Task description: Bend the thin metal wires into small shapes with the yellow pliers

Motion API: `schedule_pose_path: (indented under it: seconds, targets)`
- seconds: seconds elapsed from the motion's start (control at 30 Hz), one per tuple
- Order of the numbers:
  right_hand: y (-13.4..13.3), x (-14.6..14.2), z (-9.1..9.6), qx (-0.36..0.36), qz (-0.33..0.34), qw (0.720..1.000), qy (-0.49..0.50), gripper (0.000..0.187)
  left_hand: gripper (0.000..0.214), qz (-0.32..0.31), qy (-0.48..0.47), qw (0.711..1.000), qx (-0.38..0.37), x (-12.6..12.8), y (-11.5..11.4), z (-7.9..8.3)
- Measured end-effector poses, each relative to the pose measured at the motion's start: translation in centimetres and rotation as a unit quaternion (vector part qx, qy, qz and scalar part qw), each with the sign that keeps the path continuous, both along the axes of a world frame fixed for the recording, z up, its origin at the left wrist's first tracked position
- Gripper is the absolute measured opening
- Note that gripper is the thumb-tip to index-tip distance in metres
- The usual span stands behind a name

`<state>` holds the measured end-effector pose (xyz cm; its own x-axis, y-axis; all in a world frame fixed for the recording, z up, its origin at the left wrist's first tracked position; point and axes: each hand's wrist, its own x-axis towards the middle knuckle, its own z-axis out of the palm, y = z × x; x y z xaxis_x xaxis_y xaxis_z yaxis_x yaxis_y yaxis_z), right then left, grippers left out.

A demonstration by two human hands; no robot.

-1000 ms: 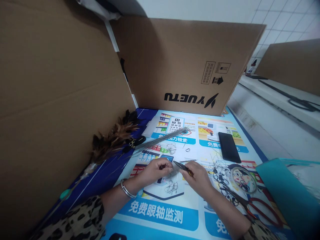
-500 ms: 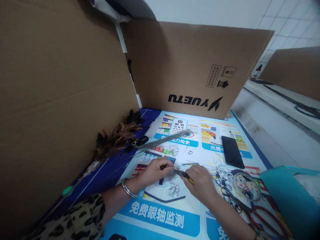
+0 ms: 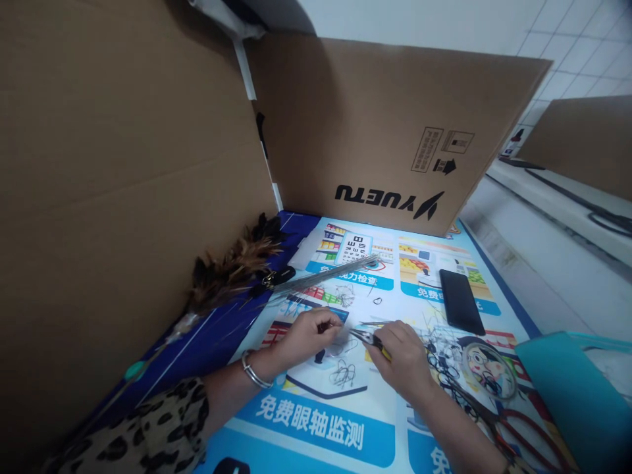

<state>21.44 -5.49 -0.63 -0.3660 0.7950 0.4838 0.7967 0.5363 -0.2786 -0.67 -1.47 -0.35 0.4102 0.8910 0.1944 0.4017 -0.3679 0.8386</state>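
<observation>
My left hand (image 3: 309, 336), with a metal bangle at the wrist, pinches a thin piece of wire (image 3: 340, 324) over the printed poster (image 3: 316, 421). My right hand (image 3: 402, 352) is closed round small yellow-handled pliers (image 3: 368, 339), whose tips point left at the wire between my hands. Just below my hands lies a small heap of bent wire pieces (image 3: 342, 374). A bundle of straight wires (image 3: 323, 276) rests farther back on the poster.
Cardboard walls (image 3: 123, 171) stand to the left and behind. A feather duster (image 3: 232, 270) lies along the left wall. A black phone (image 3: 461, 301) lies at right, red-handled scissors (image 3: 528, 428) and more wire loops near my right arm, a teal folder (image 3: 573, 388) at far right.
The view has shifted slightly. My hands stay together at the wire; the pliers' tips have tilted a little and my right hand has edged to the right.
</observation>
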Motion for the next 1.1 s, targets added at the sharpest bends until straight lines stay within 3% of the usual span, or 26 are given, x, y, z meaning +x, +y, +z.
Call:
schedule_pose_path:
  seconds: [0.1, 0.33, 0.7, 1.1]
  targets:
    - [0.3, 0.3, -0.3, 0.015, -0.018, 0.999, 0.034, 0.015, 0.012, -0.002, -0.001, 1.000, 0.002, 0.0, 0.0, 0.0]
    - [0.3, -0.1, -0.1, -0.034, -0.022, 0.998, -0.057, 0.018, 0.012, -0.011, 0.015, 0.999, 0.033, 0.1, -0.3, 0.5]
    - [-0.1, -0.7, 0.5, -0.032, -0.022, 0.990, -0.133, 0.017, 0.012, -0.021, 0.027, 0.999, 0.038, 0.1, -0.3, 0.4]
    - [-0.3, -1.0, 0.3, -0.020, -0.038, 0.991, -0.124, 0.018, 0.011, -0.016, 0.043, 0.998, 0.046, 0.2, -0.3, 0.3]
